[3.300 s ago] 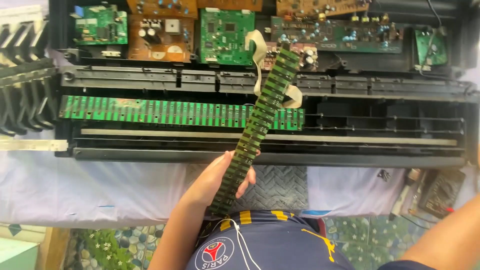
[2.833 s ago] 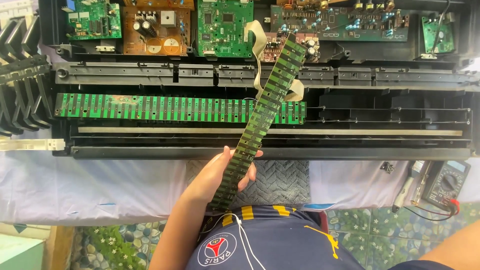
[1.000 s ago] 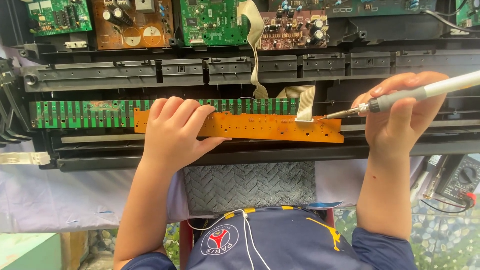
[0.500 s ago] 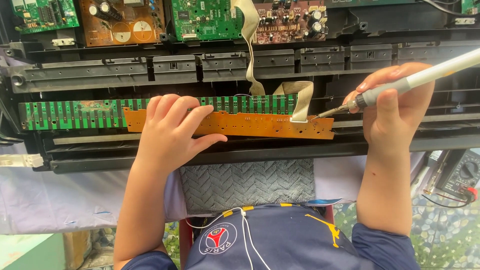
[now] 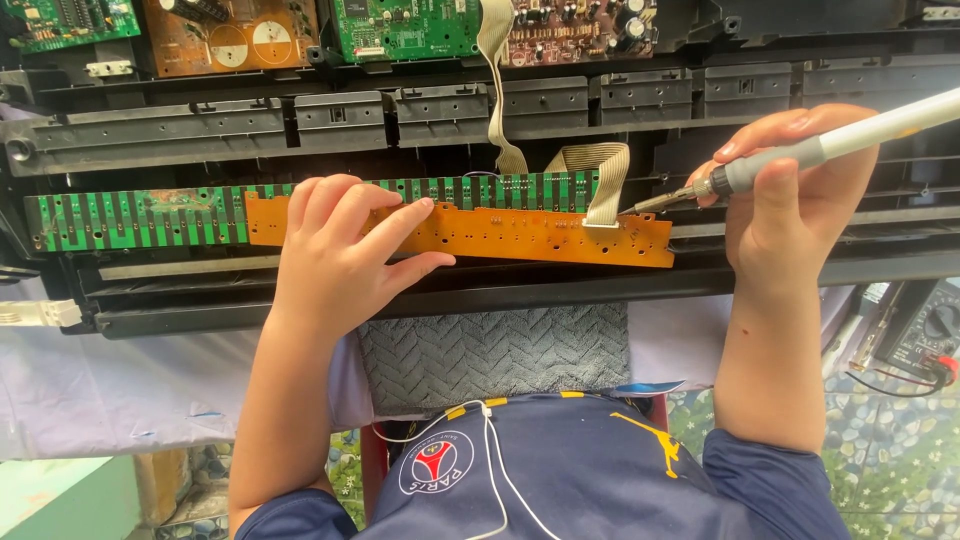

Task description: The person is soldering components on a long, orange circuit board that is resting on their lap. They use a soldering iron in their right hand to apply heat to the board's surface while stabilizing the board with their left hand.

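No packages or signs show. 1 round badge (image 5: 437,462) sits on the chest of the navy shirt (image 5: 590,480) at the bottom middle: a dark ring with white edging around a red and white centre. To its right on the same shirt is 1 yellow printed figure (image 5: 648,440). At the left edge, 1 small white strip-shaped tag (image 5: 38,313) lies against the dark frame (image 5: 200,318). At the right edge, below the right hand (image 5: 790,190) that grips a soldering iron (image 5: 800,152), a black multimeter (image 5: 925,330) is partly cut off. Its dial shows, but its screen cannot be made out.
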